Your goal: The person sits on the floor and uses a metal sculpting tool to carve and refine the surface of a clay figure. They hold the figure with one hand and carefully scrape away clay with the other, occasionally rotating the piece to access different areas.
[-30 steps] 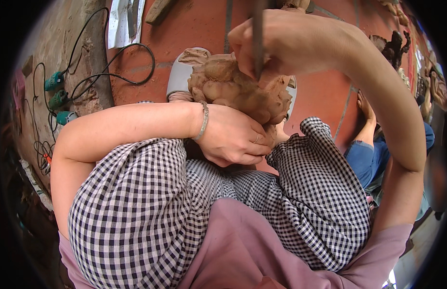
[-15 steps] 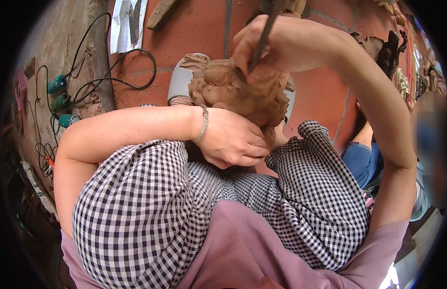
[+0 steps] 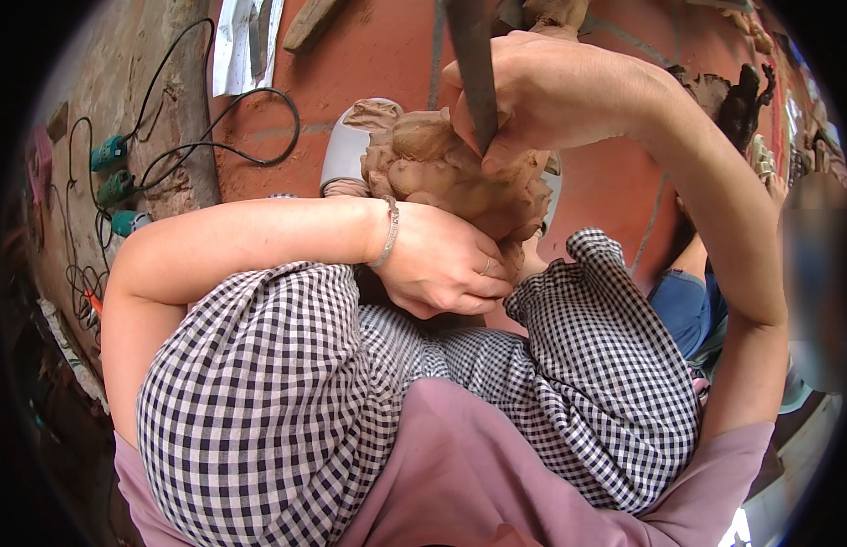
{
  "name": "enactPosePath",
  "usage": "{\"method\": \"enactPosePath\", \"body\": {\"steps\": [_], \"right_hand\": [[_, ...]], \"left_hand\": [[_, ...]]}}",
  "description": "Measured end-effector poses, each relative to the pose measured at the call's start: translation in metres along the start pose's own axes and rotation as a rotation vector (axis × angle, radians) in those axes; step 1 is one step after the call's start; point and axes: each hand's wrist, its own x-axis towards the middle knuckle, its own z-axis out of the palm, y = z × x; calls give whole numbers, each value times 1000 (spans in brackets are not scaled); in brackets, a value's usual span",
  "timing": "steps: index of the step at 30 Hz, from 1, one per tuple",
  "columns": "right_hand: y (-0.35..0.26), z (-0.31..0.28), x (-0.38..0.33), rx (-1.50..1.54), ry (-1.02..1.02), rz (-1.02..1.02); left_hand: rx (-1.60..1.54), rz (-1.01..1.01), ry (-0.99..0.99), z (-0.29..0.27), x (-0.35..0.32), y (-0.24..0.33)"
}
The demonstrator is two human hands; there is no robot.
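A brown carved piece (image 3: 433,178), knobbly with rounded lobes, stands between my feet in front of my lap. My left hand (image 3: 446,264) is closed on its near edge, the fingers curled together and the fingertips hidden. Over the far right side of the carving, my right hand (image 3: 542,96) pinches a long, flat, dark tool (image 3: 472,64) shaped like a tapering file. The tool's narrow end points down between thumb and fingers, close to the carved surface. Whether its tip touches the carving is hidden by the fingers.
Green power tools (image 3: 113,189) with black cords (image 3: 291,128) lie at the left. White paper (image 3: 234,55) and a wooden block (image 3: 309,25) rest on the red tiled floor (image 3: 378,55). A dark carved figure (image 3: 743,100) stands at the right, near another person's blue-clad leg (image 3: 683,310).
My right hand has shifted slightly right and down. The tool has turned, so its broad face shows and its upper end leans left. My left hand stays on the carving.
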Motion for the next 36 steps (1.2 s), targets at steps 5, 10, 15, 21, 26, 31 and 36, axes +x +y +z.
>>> {"method": "enactPosePath", "body": {"steps": [5, 10, 15, 21, 26, 31, 36], "right_hand": [[15, 3, -4, 77, 51, 0], [5, -1, -3, -61, -49, 33], [2, -4, 3, -145, -138, 77], [24, 19, 2, 69, 160, -41], [14, 28, -36, 277, 583, -15], [8, 44, -79, 646, 736, 199], [-13, 51, -76, 647, 847, 150]], "left_hand": [[-13, 10, 2, 1, -1, -1], [-22, 37, 33, 1, 0, -2], [-37, 21, 39, 3, -5, 0], [75, 8, 202, -8, -4, 7], [444, -108, 232, -120, 6, 42], [495, -328, 574, -265, 67, 69], [521, -206, 813, -349, 155, 98]]}}
